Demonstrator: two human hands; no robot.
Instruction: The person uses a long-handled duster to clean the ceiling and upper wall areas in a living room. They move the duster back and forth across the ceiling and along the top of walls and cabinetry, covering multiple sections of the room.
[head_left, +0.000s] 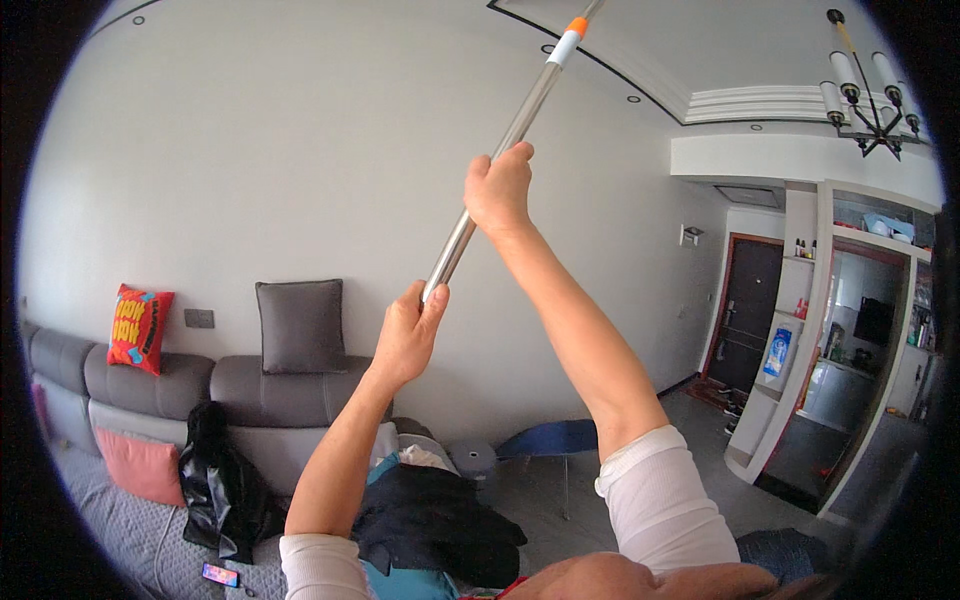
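A metal telescopic pole (529, 105) with a white and orange collar slants up and to the right past the picture's top edge, where its far end is hidden. My left hand (409, 330) grips it at its lower end. Higher up, my right hand (501, 186) is closed around the shaft. Behind the pole rises a plain pale wall (225, 165), meeting a ceiling with a dark trim line.
Below stands a grey sofa (300, 394) with a dark grey cushion (301, 326), a red cushion (140, 328), a pink cushion (141, 465) and a black jacket (217, 480). A chandelier (874, 112) hangs upper right. An open blue umbrella (551, 439) rests on the floor.
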